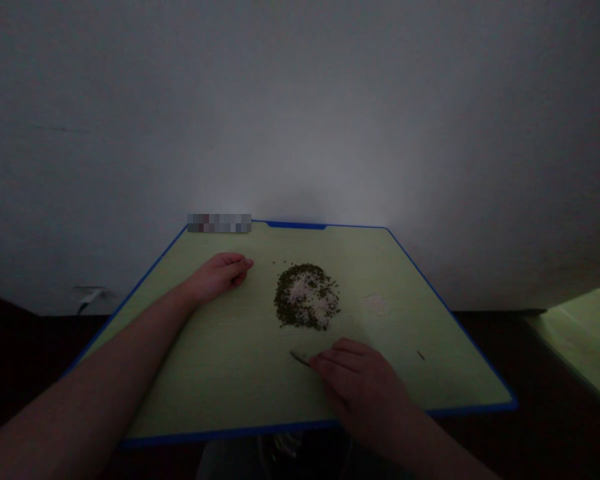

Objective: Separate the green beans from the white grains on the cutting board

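Observation:
My right hand [363,383] is closed around a slim metal spoon [299,358]. Its narrow end sticks out to the left of the fingers, low over the table, and the rest is hidden in the hand. Just beyond it lies a round pile of dark green beans [286,303] mixed with whitish grains [307,291]. On the left of the pile, my left hand [223,275] rests on the table with its fingers curled in and its thumb side toward the beans. Nothing shows between those fingers, and the hand does not touch the pile.
The pale green table [200,380] has a blue rim. A thin patch of whitish grains [377,304] lies right of the pile, and a small dark stick [421,355] lies nearer the right edge. A blurred-out strip [219,223] is at the back left, against the wall [300,120].

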### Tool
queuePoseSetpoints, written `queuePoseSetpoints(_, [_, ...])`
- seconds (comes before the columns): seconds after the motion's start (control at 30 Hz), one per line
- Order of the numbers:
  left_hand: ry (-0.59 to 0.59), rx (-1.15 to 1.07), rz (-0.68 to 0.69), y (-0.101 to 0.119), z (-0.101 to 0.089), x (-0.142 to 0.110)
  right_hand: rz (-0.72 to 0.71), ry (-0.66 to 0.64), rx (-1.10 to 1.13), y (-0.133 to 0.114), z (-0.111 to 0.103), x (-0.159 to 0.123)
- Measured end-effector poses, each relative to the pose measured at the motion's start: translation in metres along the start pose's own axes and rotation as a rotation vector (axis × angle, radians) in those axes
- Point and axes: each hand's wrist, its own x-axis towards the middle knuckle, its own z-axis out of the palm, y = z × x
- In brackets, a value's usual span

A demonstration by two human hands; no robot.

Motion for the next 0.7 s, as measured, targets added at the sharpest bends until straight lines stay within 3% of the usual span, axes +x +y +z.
queuePoseSetpoints(0.2, [-0.003,0.025,0.019,0.005,0.000,-0.002,-0.028,0.056,-0.078,0.007,0.013,0.011])
queuePoseSetpoints(0.37, [0.005,0.044,0.027,0.002,-0.001,-0.001,-0.055,-0.035,-0.161,0.010,0.023,0.021])
queuePoseSetpoints(0.7, [-0.013,0.020,0.027,0.001,-0.002,-0.001,0.004,0.014,-0.134,0.013,0.021,0.029])
